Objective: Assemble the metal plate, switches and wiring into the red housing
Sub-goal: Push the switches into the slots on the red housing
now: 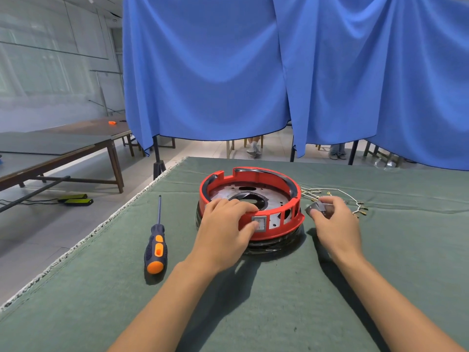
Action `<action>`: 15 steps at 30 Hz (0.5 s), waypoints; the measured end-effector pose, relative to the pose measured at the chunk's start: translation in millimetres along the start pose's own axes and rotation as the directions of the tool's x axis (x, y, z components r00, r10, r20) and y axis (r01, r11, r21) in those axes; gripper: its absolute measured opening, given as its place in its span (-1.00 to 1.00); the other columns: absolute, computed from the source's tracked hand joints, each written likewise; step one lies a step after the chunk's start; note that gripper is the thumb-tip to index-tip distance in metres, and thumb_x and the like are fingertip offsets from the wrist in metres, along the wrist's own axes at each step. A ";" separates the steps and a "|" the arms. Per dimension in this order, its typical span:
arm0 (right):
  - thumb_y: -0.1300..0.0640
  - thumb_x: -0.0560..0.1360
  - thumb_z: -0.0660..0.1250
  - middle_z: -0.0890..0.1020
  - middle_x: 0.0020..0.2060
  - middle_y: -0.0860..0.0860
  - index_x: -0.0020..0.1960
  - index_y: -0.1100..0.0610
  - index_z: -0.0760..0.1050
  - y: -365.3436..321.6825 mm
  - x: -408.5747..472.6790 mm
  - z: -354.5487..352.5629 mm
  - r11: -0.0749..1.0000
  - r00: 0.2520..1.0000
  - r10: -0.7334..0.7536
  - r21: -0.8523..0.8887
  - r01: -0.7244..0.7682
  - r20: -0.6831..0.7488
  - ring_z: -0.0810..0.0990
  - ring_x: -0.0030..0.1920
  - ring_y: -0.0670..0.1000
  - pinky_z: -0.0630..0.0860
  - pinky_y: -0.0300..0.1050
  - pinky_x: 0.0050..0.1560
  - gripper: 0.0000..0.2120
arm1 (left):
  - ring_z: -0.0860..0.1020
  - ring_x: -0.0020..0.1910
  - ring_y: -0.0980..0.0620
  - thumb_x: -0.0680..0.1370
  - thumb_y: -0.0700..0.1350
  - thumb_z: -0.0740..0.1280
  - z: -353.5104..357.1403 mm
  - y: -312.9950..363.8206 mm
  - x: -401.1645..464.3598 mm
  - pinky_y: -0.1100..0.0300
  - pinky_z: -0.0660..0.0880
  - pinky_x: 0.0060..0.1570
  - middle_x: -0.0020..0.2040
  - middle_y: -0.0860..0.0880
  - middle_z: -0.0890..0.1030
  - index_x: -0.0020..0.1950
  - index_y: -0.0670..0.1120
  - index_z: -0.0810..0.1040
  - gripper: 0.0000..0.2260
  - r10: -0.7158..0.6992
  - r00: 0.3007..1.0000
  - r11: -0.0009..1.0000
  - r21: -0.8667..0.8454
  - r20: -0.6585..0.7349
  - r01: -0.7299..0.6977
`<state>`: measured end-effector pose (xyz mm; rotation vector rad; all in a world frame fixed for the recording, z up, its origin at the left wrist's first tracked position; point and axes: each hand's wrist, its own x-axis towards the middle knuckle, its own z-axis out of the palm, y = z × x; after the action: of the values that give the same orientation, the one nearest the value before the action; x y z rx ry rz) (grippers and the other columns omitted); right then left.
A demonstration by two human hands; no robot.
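The red housing (266, 231) appeared as moulded plastic with a smooth, semi-gloss finish. Inside it lay the metal plate (276, 196), bare sheet metal, dull silver and faintly mottled, perforated with holes. A grey switch (259, 223) set in the housing wall looked like matt plastic; a second switch (317, 208), pinched in the right hand (335, 224), showed a similar grey plastic surface. The wiring (350, 199) carried pale sheathing with brass-coloured metal terminals. Beneath the housing, a black base (274, 246) looked glossy. The screwdriver (156, 247) combined a smooth steel shaft with a matt dark-blue and orange handle. The green table cover (101, 288) was felt-like cloth, rough and matt. Behind, the blue curtain (215, 72) was smooth woven fabric.
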<state>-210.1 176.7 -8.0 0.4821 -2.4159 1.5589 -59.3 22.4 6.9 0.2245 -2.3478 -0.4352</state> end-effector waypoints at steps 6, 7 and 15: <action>0.25 0.46 0.36 0.68 -0.11 0.07 0.13 0.13 0.58 -24.2 0.6 2.0 0.919 0.999 0.005 0.393 -0.023 0.046 0.65 -0.11 0.09 0.60 -0.03 -0.09 -0.75 | 0.44 0.13 0.12 0.54 -0.03 0.33 -2.5 0.6 0.1 0.25 0.11 0.31 0.07 0.16 0.58 0.19 0.07 0.55 -0.78 0.008 1.000 0.999 0.034 0.030 -0.009; 0.29 0.44 0.39 0.69 -0.18 0.07 0.06 0.15 0.60 -27.6 0.6 1.4 0.875 0.994 0.030 0.477 -0.075 0.102 0.65 -0.19 0.06 0.59 -0.09 -0.18 -0.79 | 0.44 0.13 0.12 0.54 -0.03 0.33 -3.2 0.6 0.2 0.25 0.11 0.31 0.06 0.17 0.58 0.19 0.08 0.55 -0.77 0.006 0.999 1.000 0.029 0.034 -0.007; 0.50 0.34 0.41 0.69 -0.20 -0.07 -0.12 0.01 0.59 -38.9 -9.0 -3.5 0.849 0.968 -0.187 0.524 0.072 0.169 0.66 -0.18 -0.14 0.54 -0.35 -0.25 -0.61 | 0.43 0.16 0.11 0.54 -0.01 0.32 -3.5 0.5 -0.8 0.27 0.08 0.32 0.07 0.17 0.57 0.20 0.09 0.55 -0.76 -0.005 1.000 1.000 0.015 0.028 0.004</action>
<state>-186.6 166.4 22.8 0.9351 -2.0143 2.1890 -56.2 22.2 8.9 0.2324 -2.3790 -0.4251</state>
